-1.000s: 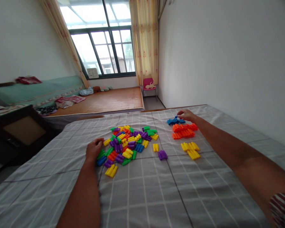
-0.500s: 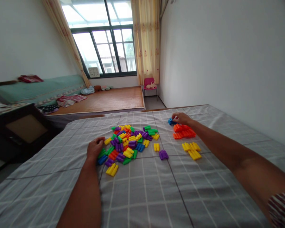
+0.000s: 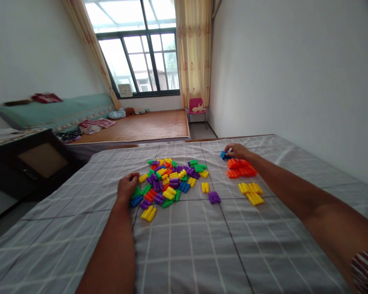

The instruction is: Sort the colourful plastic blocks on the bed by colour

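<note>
Right hand (image 3: 238,151) bent low over the blue blocks (image 3: 223,155), near the far edge of the cloth

Its fingers curved down onto the blue blocks, which showed mostly at the fingertips; the hand hid the rest, so how far the fingers were open, and whether they had hold of a block, could not be told. The left hand (image 3: 127,185) rested at the left edge of the mixed pile (image 3: 162,181), its fingers loosely curled beside a yellow piece (image 3: 143,178); whether they gripped anything could not be made out either.

Just on the near side of the blue blocks, the orange blocks (image 3: 241,168) lay in ridged rows, and nearer the person came the yellow group (image 3: 251,192). Between these and the pile, a strip of checked cloth (image 3: 178,253) held a small yellow block (image 3: 205,187) and, a little nearer, a purple block (image 3: 214,197). A three-ribbed yellow block (image 3: 149,213) sat at the pile's near edge, apparently just apart from it.

Both forearms reached in from the near side, with a broad stretch of cloth running between them. Past the far edge stood a bed (image 3: 159,124) and a pink chair (image 3: 196,107), while a pale wall (image 3: 294,81) rose along the right side.
</note>
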Demonstrator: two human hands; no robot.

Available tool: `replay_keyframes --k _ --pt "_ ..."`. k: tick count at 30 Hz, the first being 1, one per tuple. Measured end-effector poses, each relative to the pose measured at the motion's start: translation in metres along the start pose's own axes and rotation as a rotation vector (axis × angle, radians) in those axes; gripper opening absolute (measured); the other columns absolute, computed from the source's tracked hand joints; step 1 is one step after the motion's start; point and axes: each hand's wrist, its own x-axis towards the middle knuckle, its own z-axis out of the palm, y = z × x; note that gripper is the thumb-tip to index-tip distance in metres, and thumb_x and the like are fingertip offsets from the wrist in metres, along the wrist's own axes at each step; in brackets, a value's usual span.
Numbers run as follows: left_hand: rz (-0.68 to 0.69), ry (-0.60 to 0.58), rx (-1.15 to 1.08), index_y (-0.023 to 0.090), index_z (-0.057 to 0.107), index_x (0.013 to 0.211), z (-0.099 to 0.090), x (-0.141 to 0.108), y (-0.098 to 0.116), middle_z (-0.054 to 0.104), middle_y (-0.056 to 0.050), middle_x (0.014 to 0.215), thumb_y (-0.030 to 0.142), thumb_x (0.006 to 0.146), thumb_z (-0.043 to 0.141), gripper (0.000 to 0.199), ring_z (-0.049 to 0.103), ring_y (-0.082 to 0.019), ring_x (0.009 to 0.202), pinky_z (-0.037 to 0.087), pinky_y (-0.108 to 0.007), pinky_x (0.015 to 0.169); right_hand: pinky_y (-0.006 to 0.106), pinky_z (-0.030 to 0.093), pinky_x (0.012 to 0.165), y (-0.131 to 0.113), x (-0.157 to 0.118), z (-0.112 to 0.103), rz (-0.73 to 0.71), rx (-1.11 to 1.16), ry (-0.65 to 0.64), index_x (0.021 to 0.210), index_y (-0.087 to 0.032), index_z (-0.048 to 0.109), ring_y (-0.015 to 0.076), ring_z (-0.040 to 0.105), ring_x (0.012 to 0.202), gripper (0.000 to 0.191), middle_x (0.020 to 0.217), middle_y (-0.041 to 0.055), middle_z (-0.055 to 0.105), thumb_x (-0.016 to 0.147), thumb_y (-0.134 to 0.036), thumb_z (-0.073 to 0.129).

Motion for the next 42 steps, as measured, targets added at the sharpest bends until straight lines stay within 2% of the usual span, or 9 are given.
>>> replay_keyframes --k 5,8,12,18,24,28,33,39,42 --pt "0.015 -0.003 -0.049 0.016 0.073 0.095 0.003 -0.003 0.002 0.075 -0.006 0.092 0.025 0.073 0.05 0.033 0.068 -0.019 0.083 0.052 -0.027 0.078 0.025 0.048 0.068 -0.005 -0.004 -0.009 -0.044 0.008 0.067 0.093 -0.02 0.071 0.0128 0.063 0.068 0.023 0.099 0.0049 0.071 0.075 -0.033 0.064" --pt "0.023 0.008 -0.054 0.017 0.073 0.095 0.006 -0.003 0.001 0.075 -0.006 0.092 0.024 0.073 0.051 0.033 0.068 -0.019 0.085 0.052 -0.027 0.079 0.027 0.049 0.069 -0.035 -0.004 -0.015 -0.102 0.03 0.168 0.096 -0.019 0.07 0.0138 0.062 0.066 0.025 0.099 0.0074 0.07 0.08 -0.035 0.059" --pt "0.016 0.008 -0.104 0.017 0.073 0.093 0.009 -0.003 0.002 0.075 -0.005 0.091 0.022 0.072 0.052 0.03 0.068 -0.018 0.085 0.052 -0.027 0.078 0.027 0.049 0.071 -0.116 -0.012 -0.005 -0.32 0.149 0.08 0.095 -0.02 0.069 0.014 0.064 0.069 0.021 0.096 0.0056 0.07 0.083 -0.03 0.056" --pt "-0.031 -0.063 -0.389 0.014 0.071 0.092 0.013 -0.009 0.013 0.073 -0.007 0.091 0.019 0.072 0.053 0.027 0.067 -0.016 0.075 0.053 -0.025 0.066 0.034 0.046 0.09 -0.255 -0.025 0.045 -0.654 0.275 0.004 0.105 -0.021 0.068 0.0198 0.062 0.099 0.023 0.106 0.007 0.069 0.088 -0.026 0.054" --pt "-0.08 -0.126 -0.492 0.012 0.069 0.098 0.009 -0.016 0.019 0.072 -0.009 0.096 0.019 0.074 0.052 0.03 0.066 -0.013 0.073 0.047 -0.018 0.054 0.041 0.037 0.104 -0.334 -0.01 0.083 -0.558 0.233 -0.01 0.121 -0.025 0.062 0.0234 0.053 0.119 0.034 0.126 0.0079 0.061 0.088 -0.032 0.058" --pt "-0.066 -0.113 -0.502 0.013 0.07 0.098 0.01 -0.016 0.019 0.073 -0.009 0.095 0.02 0.074 0.051 0.031 0.067 -0.014 0.076 0.048 -0.02 0.058 0.044 0.038 0.101 -0.346 -0.013 0.084 -0.736 0.263 -0.08 0.116 -0.024 0.064 0.0261 0.053 0.116 0.035 0.122 0.0094 0.061 0.081 -0.029 0.066" --pt "-0.034 -0.105 -0.482 0.013 0.071 0.094 0.014 -0.013 0.018 0.073 -0.007 0.092 0.018 0.072 0.051 0.03 0.066 -0.014 0.075 0.051 -0.024 0.066 0.037 0.044 0.093 -0.327 -0.04 0.069 -0.892 0.392 -0.245 0.11 -0.021 0.063 0.0226 0.055 0.106 0.034 0.112 0.0084 0.061 0.077 -0.015 0.065" --pt "-0.018 -0.097 -0.455 0.012 0.071 0.093 0.016 -0.013 0.016 0.073 -0.007 0.091 0.017 0.072 0.051 0.03 0.066 -0.014 0.075 0.051 -0.024 0.068 0.033 0.048 0.08 -0.285 -0.049 0.059 -0.527 0.435 -0.199 0.097 -0.02 0.063 0.0189 0.059 0.089 0.036 0.098 0.0041 0.062 0.064 -0.025 0.077" --pt "-0.018 -0.087 -0.457 0.012 0.071 0.093 0.013 -0.014 0.018 0.073 -0.008 0.09 0.016 0.072 0.051 0.03 0.066 -0.015 0.074 0.051 -0.025 0.069 0.029 0.05 0.067 -0.271 -0.043 0.06 -0.303 0.622 -0.29 0.098 -0.02 0.057 0.0159 0.061 0.075 0.04 0.085 0.0004 0.063 0.064 -0.03 0.076"
